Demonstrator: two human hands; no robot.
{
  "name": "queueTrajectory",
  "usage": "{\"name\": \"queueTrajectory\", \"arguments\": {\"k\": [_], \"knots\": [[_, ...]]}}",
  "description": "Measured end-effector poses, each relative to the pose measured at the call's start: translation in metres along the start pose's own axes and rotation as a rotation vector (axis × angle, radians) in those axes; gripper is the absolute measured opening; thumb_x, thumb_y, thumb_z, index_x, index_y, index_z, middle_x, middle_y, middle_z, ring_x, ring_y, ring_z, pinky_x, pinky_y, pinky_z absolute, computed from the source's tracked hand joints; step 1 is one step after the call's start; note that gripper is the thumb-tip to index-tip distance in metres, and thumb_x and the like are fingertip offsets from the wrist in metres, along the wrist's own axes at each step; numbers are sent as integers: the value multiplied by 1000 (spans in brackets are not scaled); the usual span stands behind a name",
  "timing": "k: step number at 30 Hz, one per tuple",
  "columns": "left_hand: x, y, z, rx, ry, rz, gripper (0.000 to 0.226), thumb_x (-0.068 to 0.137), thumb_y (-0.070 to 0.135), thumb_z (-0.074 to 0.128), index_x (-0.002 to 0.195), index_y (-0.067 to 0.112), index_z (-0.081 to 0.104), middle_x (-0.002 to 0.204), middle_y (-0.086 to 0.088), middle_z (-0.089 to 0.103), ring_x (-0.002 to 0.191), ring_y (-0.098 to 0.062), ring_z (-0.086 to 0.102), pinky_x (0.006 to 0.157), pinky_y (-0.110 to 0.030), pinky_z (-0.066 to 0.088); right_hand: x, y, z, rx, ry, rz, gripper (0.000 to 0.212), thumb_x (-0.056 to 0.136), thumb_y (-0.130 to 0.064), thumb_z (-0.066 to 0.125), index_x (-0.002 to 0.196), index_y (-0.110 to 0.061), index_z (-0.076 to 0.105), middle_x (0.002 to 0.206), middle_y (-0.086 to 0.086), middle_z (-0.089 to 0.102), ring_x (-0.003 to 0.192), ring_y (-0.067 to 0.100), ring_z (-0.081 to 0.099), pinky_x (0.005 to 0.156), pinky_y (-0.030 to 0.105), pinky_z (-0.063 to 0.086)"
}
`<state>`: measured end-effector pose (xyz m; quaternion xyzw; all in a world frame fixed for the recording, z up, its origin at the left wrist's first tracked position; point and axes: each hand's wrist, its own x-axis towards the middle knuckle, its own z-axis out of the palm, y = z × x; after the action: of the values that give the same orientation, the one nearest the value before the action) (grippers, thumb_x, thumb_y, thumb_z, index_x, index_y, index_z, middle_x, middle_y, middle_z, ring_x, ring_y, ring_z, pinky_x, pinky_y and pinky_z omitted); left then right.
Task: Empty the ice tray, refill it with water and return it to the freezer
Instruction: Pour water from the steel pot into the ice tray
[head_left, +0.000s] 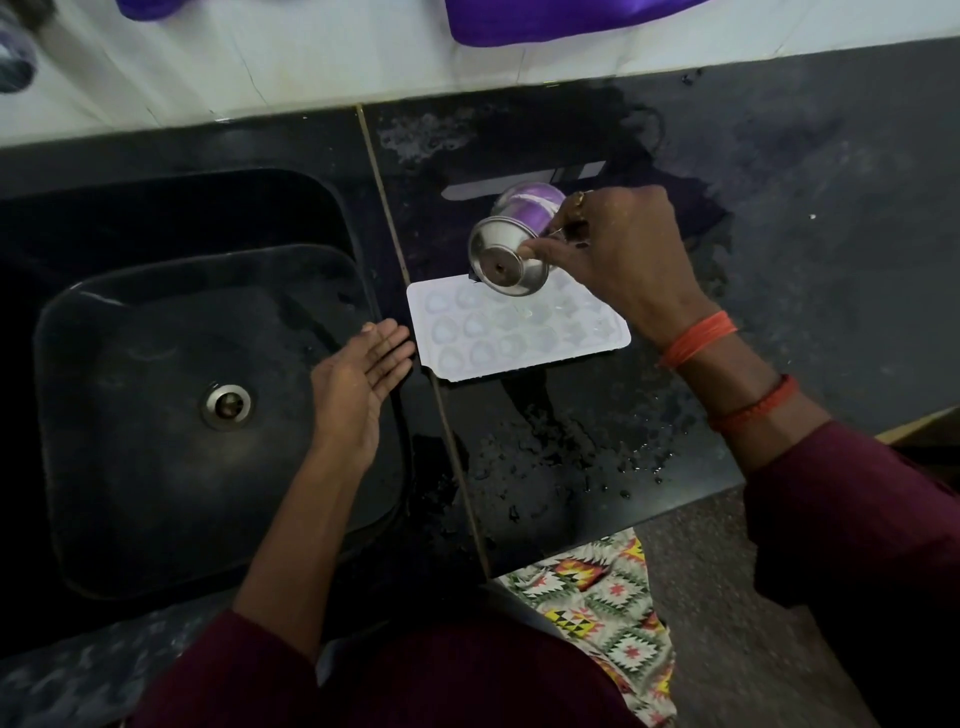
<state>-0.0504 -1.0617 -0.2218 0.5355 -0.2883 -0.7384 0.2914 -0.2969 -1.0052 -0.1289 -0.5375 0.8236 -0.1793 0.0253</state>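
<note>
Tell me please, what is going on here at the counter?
A person is refilling a white ice tray that lies flat on the wet black counter, right of the sink. The right hand holds a steel cup tipped over the tray's far side, and water seems to run into the moulds. The left hand is open at the tray's left edge; whether it touches is unclear. The tray is not yet back in the freezer.

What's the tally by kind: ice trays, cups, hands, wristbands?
white plastic ice tray: 1
shiny steel cup: 1
hands: 2, left hand, right hand
wristbands: 2, orange thread wristband, red thread wristband
Total: 6
</note>
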Motion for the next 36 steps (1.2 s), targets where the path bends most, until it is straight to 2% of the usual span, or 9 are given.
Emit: {"name": "queueTrajectory", "arguments": {"k": [16,28,36], "knots": [[1,-2,-1,4,-1,8,32,104,24,50,120,2,67,116,-13,74,107,-23,72,98,-36,55,-4,-4,-2,18,21,-22,44,81,-52,77,99,-12,79,82,8,76,73,20,69,73,39,58],[1,-3,-2,-8,-8,0,32,104,24,51,120,1,67,116,-13,74,108,-23,72,96,-35,55,-4,-6,-5,25,44,-24,39,81,-49,78,94,-13,79,82,7,76,73,18,69,72,32,55],[-1,-2,-1,-2,-3,9,29,104,23,51,117,2,68,116,-14,74,107,-23,72,96,-35,56,-5,-5,-6,40,47,-17,41,81,-49,78,96,-10,79,84,9,76,74,20,70,75,38,59]]}}
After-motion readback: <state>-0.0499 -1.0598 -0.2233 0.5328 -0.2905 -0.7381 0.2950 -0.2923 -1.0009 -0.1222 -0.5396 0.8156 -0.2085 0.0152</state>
